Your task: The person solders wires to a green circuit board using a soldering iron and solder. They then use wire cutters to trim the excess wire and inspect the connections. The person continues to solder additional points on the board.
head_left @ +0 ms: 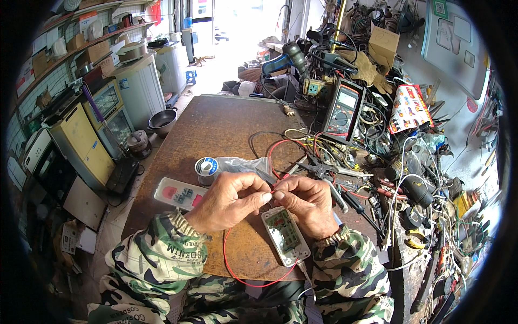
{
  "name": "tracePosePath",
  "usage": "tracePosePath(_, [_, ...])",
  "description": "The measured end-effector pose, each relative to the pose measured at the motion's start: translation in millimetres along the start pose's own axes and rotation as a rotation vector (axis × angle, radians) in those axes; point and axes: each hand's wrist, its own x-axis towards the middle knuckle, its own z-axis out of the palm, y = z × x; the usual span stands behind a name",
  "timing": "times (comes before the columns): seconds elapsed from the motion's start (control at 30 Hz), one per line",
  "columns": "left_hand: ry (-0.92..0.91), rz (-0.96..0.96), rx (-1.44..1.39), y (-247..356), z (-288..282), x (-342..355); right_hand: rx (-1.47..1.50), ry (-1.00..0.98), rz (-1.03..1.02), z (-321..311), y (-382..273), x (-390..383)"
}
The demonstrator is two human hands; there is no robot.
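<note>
My left hand [229,200] and my right hand [308,205] meet above the wooden table [216,127], fingertips nearly touching. Each pinches thumb against forefinger on a thin red wire [225,254], a short bit of which shows between them. That wire loops down near the table's front edge and back to an open white plastic box [304,252]. Inside the box sits a green circuit board [287,233]; the box lies below my right hand. Left of my left hand is a shallow white plastic tray [163,189] with small parts, partly hidden by that hand.
Behind my left hand stands a solder spool [206,168] beside a plastic bag [245,163]. Pliers [322,170], a multimeter [345,110] and tangled leads crowd the right. A blue heat gun [278,63] lies at the far end. Cabinets [81,146] and a pan [162,120] stand left.
</note>
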Motion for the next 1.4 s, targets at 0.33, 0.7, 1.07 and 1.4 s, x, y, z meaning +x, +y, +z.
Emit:
tracePosePath(0.33, [-0.032,0.035,0.039,-4,-2,0,-0.183,-0.014,0.027,0,-7,0])
tracePosePath(0.7, [0.053,-0.085,-0.147,-2,-4,2,0.062,-0.008,0.136,-6,-3,2])
tracePosePath(1.07, [0.018,-0.053,-0.078,-5,-4,3,0.176,-0.019,0.164,-3,-1,3])
tracePosePath(1.4, [0.041,-0.046,-0.059,-2,-2,3,0.085,-0.022,0.146,-5,-2,5])
